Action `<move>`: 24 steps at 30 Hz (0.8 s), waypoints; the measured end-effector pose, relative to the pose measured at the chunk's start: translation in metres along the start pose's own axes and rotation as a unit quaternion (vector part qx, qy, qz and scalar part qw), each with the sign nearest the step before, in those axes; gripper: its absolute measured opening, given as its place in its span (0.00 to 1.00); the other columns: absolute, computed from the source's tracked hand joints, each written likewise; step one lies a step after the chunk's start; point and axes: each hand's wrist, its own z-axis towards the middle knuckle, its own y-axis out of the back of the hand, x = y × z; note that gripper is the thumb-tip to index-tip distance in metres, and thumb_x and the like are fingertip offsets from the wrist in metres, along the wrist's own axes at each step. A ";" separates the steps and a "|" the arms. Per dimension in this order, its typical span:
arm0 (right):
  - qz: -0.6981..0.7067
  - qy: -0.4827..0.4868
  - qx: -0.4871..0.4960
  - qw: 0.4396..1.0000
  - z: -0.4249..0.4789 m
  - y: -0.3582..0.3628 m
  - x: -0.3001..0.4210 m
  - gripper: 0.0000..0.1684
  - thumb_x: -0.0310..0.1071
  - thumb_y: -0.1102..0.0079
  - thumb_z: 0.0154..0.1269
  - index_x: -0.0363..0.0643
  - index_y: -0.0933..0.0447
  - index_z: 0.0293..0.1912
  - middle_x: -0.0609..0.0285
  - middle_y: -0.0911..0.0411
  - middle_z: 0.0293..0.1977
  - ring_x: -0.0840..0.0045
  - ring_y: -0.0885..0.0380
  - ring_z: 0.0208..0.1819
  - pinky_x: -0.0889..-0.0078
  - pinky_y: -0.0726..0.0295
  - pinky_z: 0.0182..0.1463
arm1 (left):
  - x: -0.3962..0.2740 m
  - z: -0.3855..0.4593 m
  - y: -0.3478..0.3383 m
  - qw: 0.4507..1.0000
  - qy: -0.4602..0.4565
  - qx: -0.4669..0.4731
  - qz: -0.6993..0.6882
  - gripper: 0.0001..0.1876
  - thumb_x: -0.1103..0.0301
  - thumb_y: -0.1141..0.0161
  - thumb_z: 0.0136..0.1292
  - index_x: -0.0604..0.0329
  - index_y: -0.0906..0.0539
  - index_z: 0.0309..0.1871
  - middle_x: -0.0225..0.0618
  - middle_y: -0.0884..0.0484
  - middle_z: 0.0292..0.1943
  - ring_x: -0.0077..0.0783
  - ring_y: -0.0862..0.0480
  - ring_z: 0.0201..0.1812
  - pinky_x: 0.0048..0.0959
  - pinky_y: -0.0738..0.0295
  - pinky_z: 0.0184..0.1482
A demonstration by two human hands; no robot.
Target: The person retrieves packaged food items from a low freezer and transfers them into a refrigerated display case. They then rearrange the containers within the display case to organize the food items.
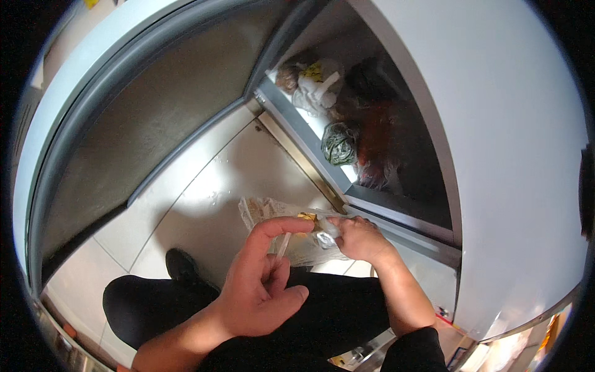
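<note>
Before the open compartment of a fridge, my left hand [260,283] has its forefinger crooked outward and its thumb apart. Its other fingers are curled on a thin strip of a clear plastic bag [265,209]. My right hand [362,239] is at the bag's right side, fingertips on a small translucent packet [327,228]; its contents are hard to make out. A yellow-brown piece [307,217] shows beside the packet, partly behind my left forefinger. The bag spreads above the tiled floor [223,176], beyond my knees.
The fridge door [162,102] stands wide at the left. Inside the compartment lie a knotted bag of greens [340,144], a whitish plastic bag [318,93] and a dark reddish bag [376,174]. A raised sill [302,125] edges it. A white panel [506,162] stands right.
</note>
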 end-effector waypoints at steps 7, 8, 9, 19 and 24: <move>0.037 0.028 -0.113 0.992 -0.002 0.012 0.003 0.26 0.29 0.37 0.63 0.55 0.15 0.61 0.46 0.12 0.50 0.49 0.17 0.58 0.49 0.18 0.64 | -0.027 0.013 -0.008 0.996 -0.077 -0.025 -0.027 0.41 0.82 0.35 0.54 0.58 0.36 0.74 0.47 0.29 0.74 0.11 0.33 0.27 0.13 0.34 0.31; 0.045 0.030 -0.124 0.991 -0.002 0.009 0.003 0.25 0.28 0.36 0.63 0.55 0.14 0.60 0.48 0.12 0.49 0.49 0.17 0.57 0.49 0.18 0.63 | -0.023 0.013 -0.006 0.995 -0.091 -0.030 -0.013 0.40 0.84 0.38 0.54 0.57 0.36 0.74 0.47 0.28 0.74 0.11 0.32 0.27 0.13 0.34 0.31; 0.039 0.029 -0.111 0.993 -0.002 0.012 0.007 0.24 0.29 0.35 0.63 0.55 0.14 0.59 0.49 0.12 0.49 0.50 0.16 0.56 0.49 0.17 0.63 | -0.021 0.010 -0.006 0.994 -0.098 -0.035 0.014 0.41 0.84 0.38 0.54 0.57 0.36 0.74 0.47 0.28 0.74 0.11 0.33 0.27 0.13 0.35 0.30; 0.030 0.053 -0.142 0.988 0.006 0.016 0.011 0.23 0.29 0.34 0.63 0.52 0.15 0.58 0.49 0.12 0.46 0.50 0.14 0.52 0.47 0.16 0.59 | -0.023 0.007 -0.009 0.993 -0.101 -0.056 0.030 0.42 0.87 0.42 0.50 0.56 0.35 0.73 0.46 0.27 0.73 0.10 0.35 0.26 0.13 0.37 0.29; 0.030 0.042 -0.098 0.994 0.010 0.010 0.019 0.25 0.32 0.29 0.64 0.53 0.16 0.61 0.50 0.12 0.50 0.50 0.17 0.56 0.50 0.18 0.62 | -0.025 0.002 -0.011 0.994 -0.089 -0.066 0.024 0.41 0.88 0.44 0.50 0.56 0.35 0.72 0.46 0.27 0.73 0.11 0.35 0.27 0.13 0.37 0.30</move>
